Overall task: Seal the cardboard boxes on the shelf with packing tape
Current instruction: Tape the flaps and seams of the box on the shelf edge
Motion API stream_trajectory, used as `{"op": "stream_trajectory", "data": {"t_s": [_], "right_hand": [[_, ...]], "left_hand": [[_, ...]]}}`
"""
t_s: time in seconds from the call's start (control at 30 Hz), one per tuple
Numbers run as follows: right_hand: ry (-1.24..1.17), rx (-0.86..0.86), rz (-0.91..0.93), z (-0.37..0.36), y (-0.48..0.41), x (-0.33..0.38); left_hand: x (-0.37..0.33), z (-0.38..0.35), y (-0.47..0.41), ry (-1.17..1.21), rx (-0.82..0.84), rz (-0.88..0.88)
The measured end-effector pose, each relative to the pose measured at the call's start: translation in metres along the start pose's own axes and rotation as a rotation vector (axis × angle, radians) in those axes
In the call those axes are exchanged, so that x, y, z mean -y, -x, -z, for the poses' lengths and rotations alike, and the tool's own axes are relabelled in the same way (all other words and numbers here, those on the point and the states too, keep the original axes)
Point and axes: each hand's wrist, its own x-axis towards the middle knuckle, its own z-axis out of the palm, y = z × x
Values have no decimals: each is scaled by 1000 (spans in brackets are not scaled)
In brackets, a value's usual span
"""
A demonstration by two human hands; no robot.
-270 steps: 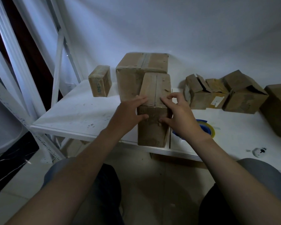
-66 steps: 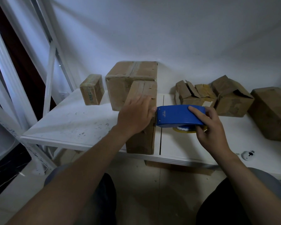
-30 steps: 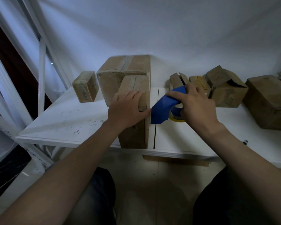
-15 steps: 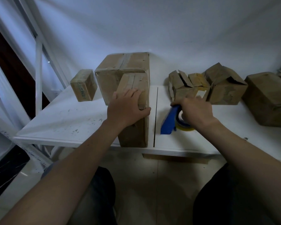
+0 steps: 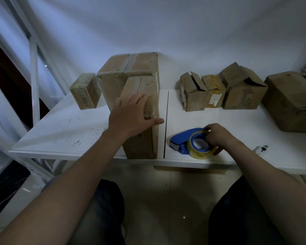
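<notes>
The left hand [image 5: 129, 117] lies flat on the top of a tall narrow cardboard box [image 5: 141, 144], fingers straight and pointing away, thumb stretched right across the box's near top edge. The right hand [image 5: 221, 137] is well apart from it, down on the shelf board [image 5: 64, 128], its fingers curled over the rim of the packing tape roll [image 5: 201, 154]. That roll sits in a blue tape dispenser [image 5: 181, 137] lying on its side near the shelf's front edge, nose pointing left toward the narrow box, just right of the dark seam [image 5: 166, 121] between the two boards.

The narrow box stands upright at the front edge, left of the seam, its top flaps closed under the palm. Right behind it, touching or nearly so, stands a large taped box [image 5: 129, 68]. A small box [image 5: 85, 91] sits tilted toward the back left. Along the back right are an open-flapped box [image 5: 193, 94], a yellowish box [image 5: 214, 89], a dented box [image 5: 242, 92], and a big box [image 5: 290, 103] at the right edge.
</notes>
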Motion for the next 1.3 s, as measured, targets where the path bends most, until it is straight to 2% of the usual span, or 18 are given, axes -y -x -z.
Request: {"op": "stream_trajectory", "data": {"t_s": [0.13,0.2,0.27,0.4,0.47,0.53,0.67,0.77,0.87,0.93,1.03,1.2,1.3], "right_hand": [[155,-29,75,8,12,13],[270,-94,149,13,18,24],[278,-156,216,18,30,42],[268,-262,387,20,65,94],[277,-315,511,15,81,120],[201,-288,619,1,89,145],[134,-194,586,-34,82,178],[243,-293,504,-51,75,185],[326,-362,565,-65,60,177],[164,-331,645,-68,50,172],[-294,-246,662,-64,48,167],[-692,-97,557,-69,48,160],[-867,-58,402,-79,46,158]], "left_hand": [[2,8,0,118,38,-22],[6,15,2,352,27,-14],[11,24,6,562,-32,17],[33,31,12,722,-116,270],[38,29,16,822,-45,375],[30,25,23,900,8,409],[10,19,24,936,-15,431],[7,17,16,955,-5,445],[11,13,10,971,24,432],[18,9,9,1060,72,460],[26,-2,9,1238,83,519],[27,-20,9,1546,-37,556],[25,-28,8,1667,-81,629]]}}
